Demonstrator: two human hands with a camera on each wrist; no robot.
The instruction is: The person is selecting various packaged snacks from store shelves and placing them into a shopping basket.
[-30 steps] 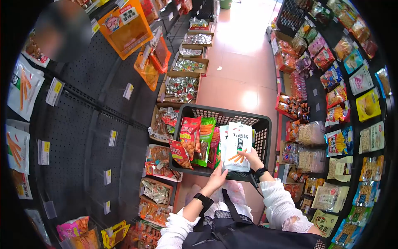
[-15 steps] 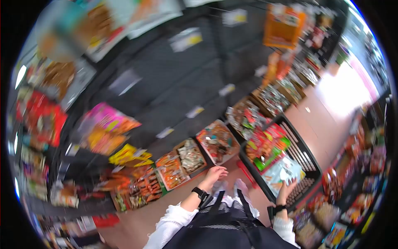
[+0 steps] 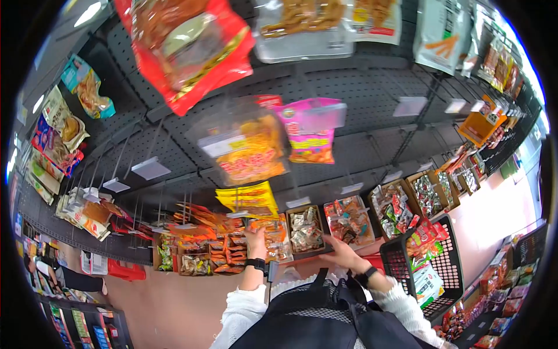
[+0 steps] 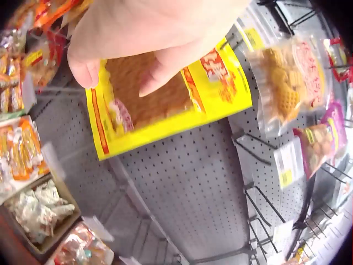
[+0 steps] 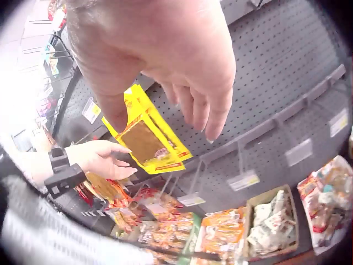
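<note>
My left hand reaches up to a yellow snack bag that hangs from the shelf wall. In the left wrist view the thumb and fingers lie over the bag's front, which has a clear window with brown food behind it. From the right wrist view, the left hand has its fingers apart, with their tips right at the bag's edge. A second yellow bag hangs just behind the front one. My right hand is held out with relaxed fingers and nothing in it, in front of the low boxes.
A dark shopping basket with red, green and white snack bags stands at the right. Open boxes of small packets line the shelf's foot. Bare hooks and price tags jut from the wall. Another person is at the far left.
The view has turned left from the basket to the shelf wall. Both hands have left the white snack bag, now in the basket. The left hand has moved up to the yellow bag.
</note>
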